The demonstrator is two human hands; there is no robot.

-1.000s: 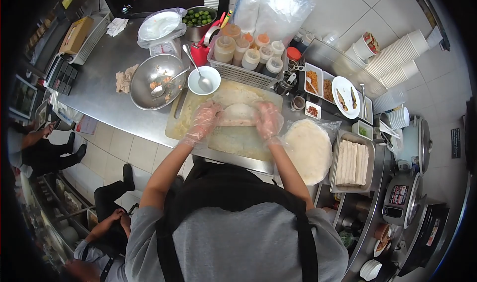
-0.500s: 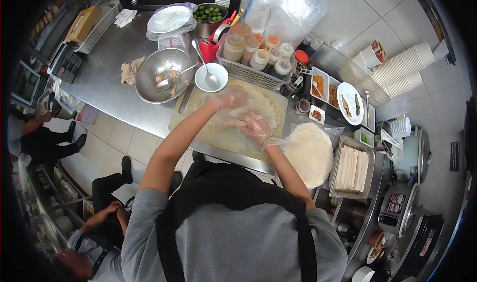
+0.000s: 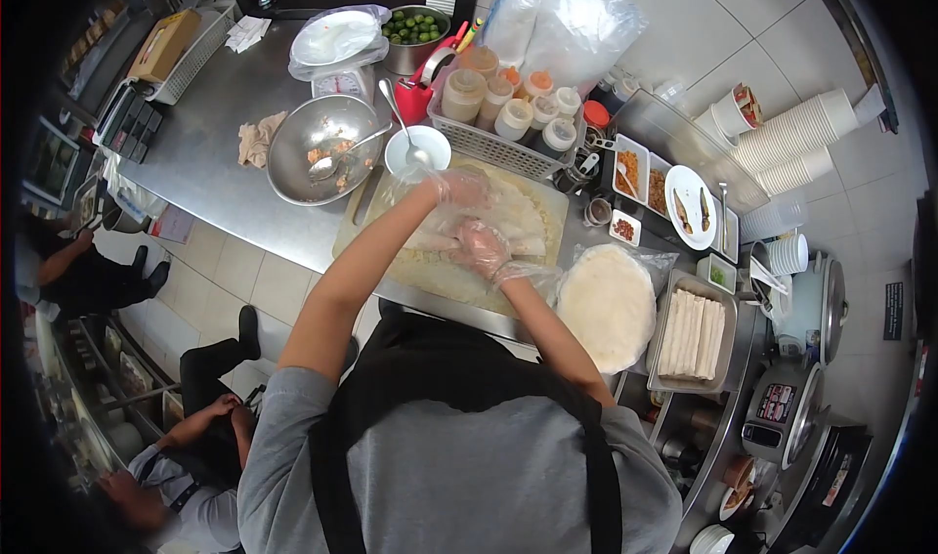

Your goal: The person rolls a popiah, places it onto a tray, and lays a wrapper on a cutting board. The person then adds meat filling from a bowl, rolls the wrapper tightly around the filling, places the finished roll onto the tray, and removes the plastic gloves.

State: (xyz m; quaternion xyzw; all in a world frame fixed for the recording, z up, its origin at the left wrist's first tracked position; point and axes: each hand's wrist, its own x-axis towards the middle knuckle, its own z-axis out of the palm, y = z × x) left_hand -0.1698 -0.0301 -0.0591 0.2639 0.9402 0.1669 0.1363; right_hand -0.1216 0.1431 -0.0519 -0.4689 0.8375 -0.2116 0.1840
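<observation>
On a cutting board [image 3: 449, 282] lies a pale filled roll [image 3: 528, 245], partly hidden by my hands, with a loose sheet of wrapper [image 3: 513, 202] behind it. My right hand [image 3: 481, 247], in a clear plastic glove, rests on the roll's middle, fingers pointing left. Farther back on the board, near the white bowl, is my left hand [image 3: 465, 188], also gloved, over the wrapper; its fingers are blurred under the plastic. The white bowl [image 3: 417, 150] holds a spoon. Left of it stands a steel bowl [image 3: 325, 149] with some pinkish filling and a spoon.
Stacked round wrappers [image 3: 606, 308] lie right of the board, beside a metal tray [image 3: 694, 329] of pale rolls. A basket [image 3: 498, 148] of sauce bottles stands behind the board. Two people are at the left; one person's hands [image 3: 223, 407] show at lower left.
My hands were at the roll's two ends; my left hand has moved back over the wrapper and my right hand has moved left onto the roll. The whole view has shifted slightly.
</observation>
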